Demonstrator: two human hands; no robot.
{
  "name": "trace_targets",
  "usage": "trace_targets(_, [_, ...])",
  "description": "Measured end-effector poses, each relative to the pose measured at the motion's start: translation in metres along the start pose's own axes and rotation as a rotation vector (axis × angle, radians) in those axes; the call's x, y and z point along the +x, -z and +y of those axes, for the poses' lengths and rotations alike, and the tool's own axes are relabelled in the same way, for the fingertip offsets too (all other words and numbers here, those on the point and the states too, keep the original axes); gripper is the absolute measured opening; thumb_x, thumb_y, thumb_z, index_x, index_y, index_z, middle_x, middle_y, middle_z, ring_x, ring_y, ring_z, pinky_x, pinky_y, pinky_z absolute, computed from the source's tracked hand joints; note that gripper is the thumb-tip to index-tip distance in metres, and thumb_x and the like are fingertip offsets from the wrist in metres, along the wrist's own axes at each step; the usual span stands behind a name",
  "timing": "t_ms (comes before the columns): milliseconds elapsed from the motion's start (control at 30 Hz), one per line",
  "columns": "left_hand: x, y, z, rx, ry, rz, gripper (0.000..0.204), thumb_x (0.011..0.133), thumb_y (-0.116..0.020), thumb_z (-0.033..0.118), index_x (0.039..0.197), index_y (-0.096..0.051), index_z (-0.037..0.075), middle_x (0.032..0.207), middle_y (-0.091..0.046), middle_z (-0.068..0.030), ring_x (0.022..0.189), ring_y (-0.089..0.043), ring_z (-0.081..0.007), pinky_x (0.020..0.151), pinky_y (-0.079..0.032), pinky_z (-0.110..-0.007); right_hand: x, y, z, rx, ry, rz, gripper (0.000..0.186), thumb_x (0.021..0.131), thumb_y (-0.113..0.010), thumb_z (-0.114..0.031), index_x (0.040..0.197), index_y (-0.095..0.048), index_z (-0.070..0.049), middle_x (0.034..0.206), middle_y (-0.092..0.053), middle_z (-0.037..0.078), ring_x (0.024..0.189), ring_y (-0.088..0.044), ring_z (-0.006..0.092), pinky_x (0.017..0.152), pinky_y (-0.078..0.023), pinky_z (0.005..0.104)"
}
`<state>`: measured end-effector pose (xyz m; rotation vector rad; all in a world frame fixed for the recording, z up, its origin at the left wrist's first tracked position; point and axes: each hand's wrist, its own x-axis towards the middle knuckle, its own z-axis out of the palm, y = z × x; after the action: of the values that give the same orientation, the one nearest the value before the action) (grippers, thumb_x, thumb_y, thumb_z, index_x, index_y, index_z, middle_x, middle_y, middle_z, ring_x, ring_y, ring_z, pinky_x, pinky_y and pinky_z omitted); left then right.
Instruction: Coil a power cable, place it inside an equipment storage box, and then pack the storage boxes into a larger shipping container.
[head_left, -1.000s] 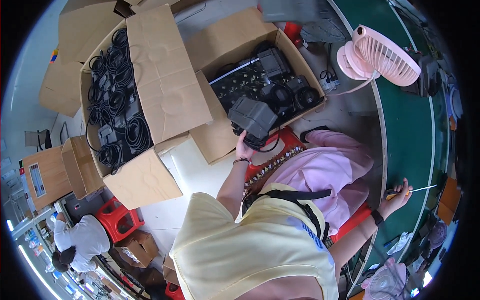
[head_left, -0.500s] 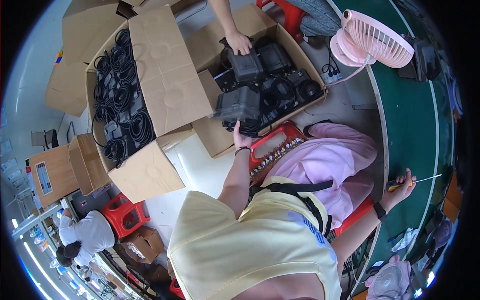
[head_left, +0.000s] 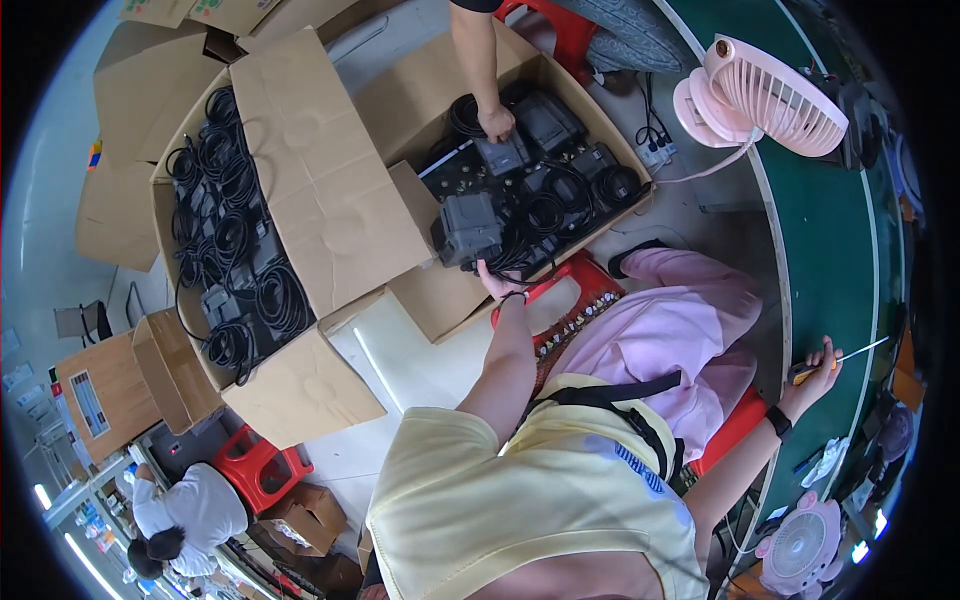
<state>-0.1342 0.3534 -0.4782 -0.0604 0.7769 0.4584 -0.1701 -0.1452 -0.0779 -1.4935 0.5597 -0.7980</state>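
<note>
My left hand [head_left: 497, 281] is closed on the lower edge of a dark grey plastic case [head_left: 470, 226] with black cable. That case is over the near side of an open cardboard carton [head_left: 425, 318]. My right hand [head_left: 818, 370], over the green bench at right, grips a screwdriver [head_left: 864, 348] by its yellow-orange handle, the shaft pointing right. A co-worker's hand [head_left: 496, 123] reaches in from the top and touches another grey case [head_left: 503, 153] inside the carton. Several similar cases and black cable coils [head_left: 546, 212] lie around it.
A second carton [head_left: 232, 265] at left holds many coiled cables, its flap [head_left: 330, 160] folded across. Red stools [head_left: 545, 287] stand close by. A pink fan [head_left: 770, 95] and a smaller pink fan [head_left: 802, 543] are along the green bench [head_left: 825, 250]. Another person [head_left: 190, 515] sits at lower left.
The whole view has shifted a little. The co-worker's case has gone lower into the carton. The case in my left hand has turned slightly. My right hand still holds the screwdriver.
</note>
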Motion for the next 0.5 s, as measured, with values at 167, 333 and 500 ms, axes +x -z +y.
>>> trace_targets(167, [-0.016, -0.018, -0.008, -0.011, 0.084, -0.039, 0.040, 0.089, -0.071, 0.027, 0.121, -0.062, 0.004, 0.122, -0.066, -0.0126, 0.114, -0.062, -0.0311, 0.105, -0.046, -0.051, -0.002, -0.003, -0.002, 0.020, -0.004, 0.036, 0.012, 0.096, -0.060, -0.005, 0.100, -0.050, -0.010, 0.101, -0.066, 0.010, 0.060, -0.046, 0.0041, 0.054, -0.040, 0.0188])
trace_targets(333, [-0.051, -0.033, 0.014, 0.237, 0.191, 0.008, 0.047, 0.086, -0.074, 0.023, 0.126, -0.059, 0.004, 0.128, -0.063, -0.0127, 0.116, -0.060, -0.0311, 0.107, -0.044, -0.050, -0.004, -0.005, -0.001, 0.050, 0.007, 0.021, 0.012, 0.096, -0.060, -0.004, 0.099, -0.051, -0.010, 0.101, -0.066, 0.011, 0.060, -0.045, 0.0043, 0.054, -0.041, 0.0188])
trace_targets(500, [-0.096, -0.049, 0.059, 0.651, 0.146, -0.145, 0.032, 0.086, -0.072, 0.020, 0.113, -0.058, 0.008, 0.105, -0.066, -0.0081, 0.102, -0.064, -0.0263, 0.092, -0.052, -0.046, -0.006, -0.007, 0.000, 0.077, 0.006, -0.013, 0.012, 0.095, -0.061, -0.003, 0.098, -0.051, -0.009, 0.098, -0.065, 0.011, 0.060, -0.046, 0.0045, 0.054, -0.041, 0.0181])
